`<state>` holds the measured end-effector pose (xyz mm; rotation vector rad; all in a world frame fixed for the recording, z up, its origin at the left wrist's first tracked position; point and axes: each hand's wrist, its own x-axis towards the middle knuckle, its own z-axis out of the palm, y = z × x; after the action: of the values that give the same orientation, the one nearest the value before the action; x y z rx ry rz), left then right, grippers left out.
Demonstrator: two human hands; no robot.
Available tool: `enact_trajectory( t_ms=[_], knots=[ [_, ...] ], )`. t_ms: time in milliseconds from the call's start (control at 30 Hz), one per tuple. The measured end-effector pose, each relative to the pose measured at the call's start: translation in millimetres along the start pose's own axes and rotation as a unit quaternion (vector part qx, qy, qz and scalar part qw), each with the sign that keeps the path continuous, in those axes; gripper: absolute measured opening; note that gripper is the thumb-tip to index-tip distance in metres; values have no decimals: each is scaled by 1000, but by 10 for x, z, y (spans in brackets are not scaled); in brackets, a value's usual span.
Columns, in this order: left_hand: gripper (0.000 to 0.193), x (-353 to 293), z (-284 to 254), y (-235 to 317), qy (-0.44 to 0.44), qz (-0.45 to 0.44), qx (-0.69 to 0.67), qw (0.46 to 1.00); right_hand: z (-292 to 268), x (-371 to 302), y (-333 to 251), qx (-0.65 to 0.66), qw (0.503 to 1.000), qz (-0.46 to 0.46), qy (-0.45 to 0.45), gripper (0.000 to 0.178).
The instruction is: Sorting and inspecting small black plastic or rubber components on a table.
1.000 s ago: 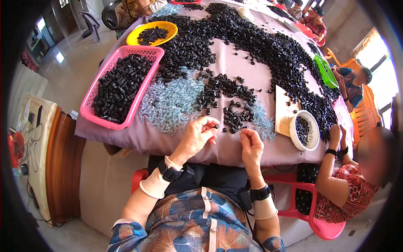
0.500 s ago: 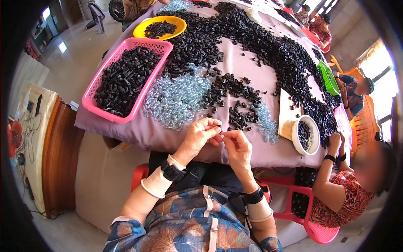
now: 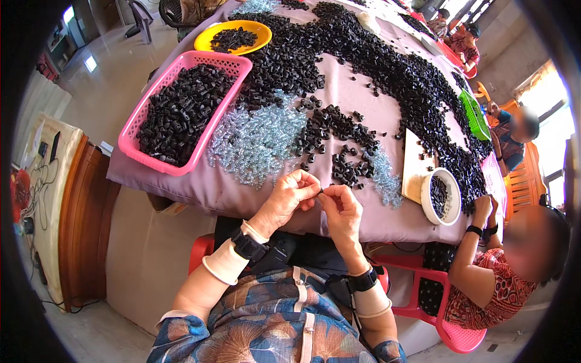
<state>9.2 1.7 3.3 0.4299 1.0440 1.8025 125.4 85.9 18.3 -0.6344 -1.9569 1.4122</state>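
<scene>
Both hands (image 3: 284, 199) (image 3: 344, 218) tip to tip, fingers (image 3: 306, 179) together on a small black piece (image 3: 320, 190).

On my left I see a brown wooden cabinet (image 3: 88, 224) with cables (image 3: 43, 202) on its pale top. A yellow plate (image 3: 265, 37) sits toward the desk's (image 3: 345, 85) far left, a green basket (image 3: 475, 118) by its right edge. To my right, a person (image 3: 484, 305) occupies a pink chair (image 3: 460, 334), near a bright window (image 3: 560, 133).
</scene>
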Motion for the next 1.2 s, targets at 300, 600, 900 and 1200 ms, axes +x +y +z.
enact_trajectory(
  t_ms=[300,600,900,1200],
  knots=[
    [9,-3,-48,21,-38,-23,9,999,-26,39,-51,-23,999,-2,-33,10],
    [8,-22,-28,57,-1,-43,-116,992,-241,103,-53,-19,999,21,21,7],
    [13,-5,-37,64,-20,-57,-121,991,-736,267,219,-238,971,-28,-1,13],
    [13,1,-51,51,-19,-59,-117,991,-641,319,170,-391,919,-56,-5,16]
  ],
)
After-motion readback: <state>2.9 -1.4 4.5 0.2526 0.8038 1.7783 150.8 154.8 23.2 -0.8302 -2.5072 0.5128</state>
